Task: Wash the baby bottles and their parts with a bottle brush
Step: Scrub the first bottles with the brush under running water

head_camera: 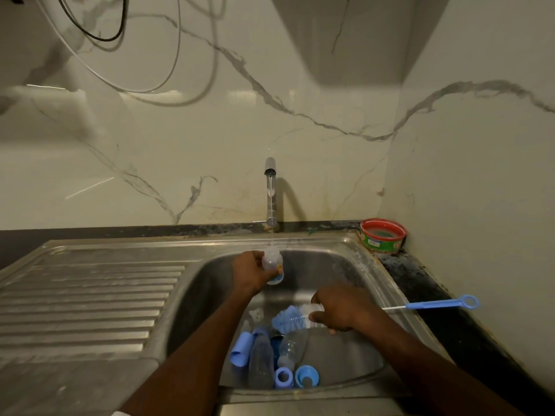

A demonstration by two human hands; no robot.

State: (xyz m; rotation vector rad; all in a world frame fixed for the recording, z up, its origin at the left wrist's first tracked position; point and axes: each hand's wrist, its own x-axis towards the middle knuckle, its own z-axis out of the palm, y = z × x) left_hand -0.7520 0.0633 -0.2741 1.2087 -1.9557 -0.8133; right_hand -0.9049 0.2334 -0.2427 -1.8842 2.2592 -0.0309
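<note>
Over the basin: both my hands work inside the stainless steel sink (354, 265), ribbed drainboard to the left.
Sink walls: right rim runs close under my right forearm; open room is toward the centre and the back wall.
Tap: chrome faucet (271, 193) running, stream falling onto the bottle.
Left hand (250, 273): wrapped round a small clear plastic baby bottle with blue base (273, 265), held under the stream, long axis tilted, top toward the tap.
Right hand (338, 313): gripping the blue-and-white bottle brush (289, 319) at the bristle end; blue handle (441, 303) sticks out right over the rim.
Key relation: bottle lies up-left of the bristles, well apart; brush axis roughly left-right; my guess is the brush swings toward the bottle mouth.
Floor of sink: two clear bottles (277, 355), blue caps and rings (283, 377), waiting near the front wall.
</note>
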